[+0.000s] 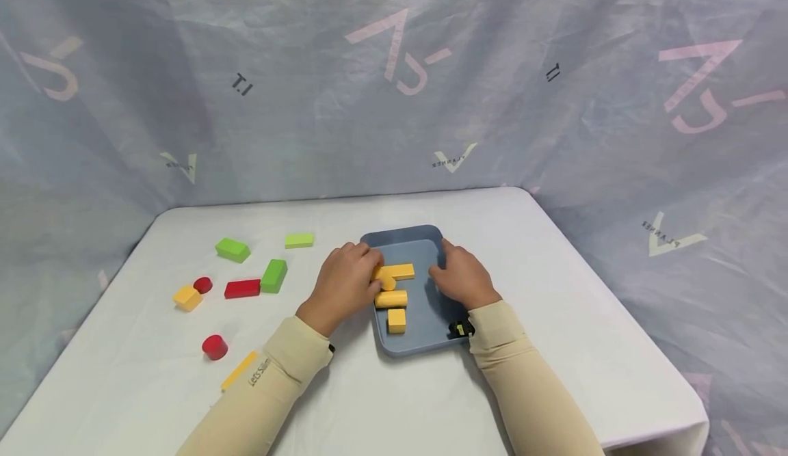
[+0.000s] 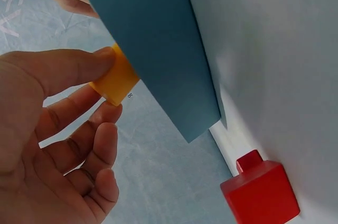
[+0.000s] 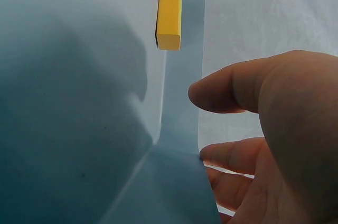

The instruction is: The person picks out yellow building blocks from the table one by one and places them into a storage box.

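Left wrist: left hand (image 2: 66,118) has its thumb and forefinger clamped on a yellow block (image 2: 117,78), right at the rim of the tray (image 2: 153,49). The tray wall covers part of the block. Remaining fingers loosely curled. Red piece (image 2: 261,189) sits past the tray's corner, apart from it.

Right wrist: right hand (image 3: 282,129) straddles and holds the tray wall: thumb on the inner side, fingers on the outer, fingertips touching. Can't tell how hard the thumb presses. Yellow bar (image 3: 169,10) is in the tray, one end toward this hand.

Head: left hand over the tray's left wall, yellow block mostly hidden by fingers. Right hand on the tray's right wall. Tray's left half also has a yellow cylinder (image 1: 391,299) and a yellow cube (image 1: 397,321).

Left of the tray, on the table (image 1: 554,292): lime block (image 1: 299,240) near its far-left corner; green block (image 1: 273,276) just beside a red bar (image 1: 243,288); farther from the tray, second green block (image 1: 232,250), small red piece (image 1: 202,284) beside a loose yellow piece (image 1: 187,298), and a red cylinder (image 1: 215,347). Yellow strip (image 1: 239,371) lies left of the tray's near end, by the left sleeve (image 1: 271,374).
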`<state>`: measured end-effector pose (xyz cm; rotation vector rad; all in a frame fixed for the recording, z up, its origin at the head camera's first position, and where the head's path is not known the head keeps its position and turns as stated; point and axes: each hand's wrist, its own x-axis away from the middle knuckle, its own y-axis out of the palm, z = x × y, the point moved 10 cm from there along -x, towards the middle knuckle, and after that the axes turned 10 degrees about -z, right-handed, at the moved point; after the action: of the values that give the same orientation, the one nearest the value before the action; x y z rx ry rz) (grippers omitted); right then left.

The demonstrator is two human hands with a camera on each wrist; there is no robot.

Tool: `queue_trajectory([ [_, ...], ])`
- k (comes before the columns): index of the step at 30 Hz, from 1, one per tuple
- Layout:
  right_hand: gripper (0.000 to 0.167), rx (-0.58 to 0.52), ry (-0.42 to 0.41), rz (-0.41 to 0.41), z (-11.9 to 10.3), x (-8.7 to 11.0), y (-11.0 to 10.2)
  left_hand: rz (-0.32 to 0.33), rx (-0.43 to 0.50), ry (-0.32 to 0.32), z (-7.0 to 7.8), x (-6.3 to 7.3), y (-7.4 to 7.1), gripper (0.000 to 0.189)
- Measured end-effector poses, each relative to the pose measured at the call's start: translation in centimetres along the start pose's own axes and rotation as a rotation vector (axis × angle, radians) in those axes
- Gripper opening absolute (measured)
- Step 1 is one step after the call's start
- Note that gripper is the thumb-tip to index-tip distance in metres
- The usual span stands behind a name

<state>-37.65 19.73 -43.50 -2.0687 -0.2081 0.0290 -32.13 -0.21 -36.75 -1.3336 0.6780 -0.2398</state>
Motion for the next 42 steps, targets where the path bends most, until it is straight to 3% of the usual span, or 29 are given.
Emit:
queue_trajectory([
  [27, 0.073, 0.017, 0.018, -0.002, -0.1, 0.1, 0.1, -0.037, -0.033, -0.043, -0.1, 0.1, 1.1, 0.007],
  [42, 0.074, 0.014, 0.014, -0.003, 0.0, 0.1, 0.1, -0.105, -0.04, -0.049, 0.0, -0.1, 2.2, 0.024],
])
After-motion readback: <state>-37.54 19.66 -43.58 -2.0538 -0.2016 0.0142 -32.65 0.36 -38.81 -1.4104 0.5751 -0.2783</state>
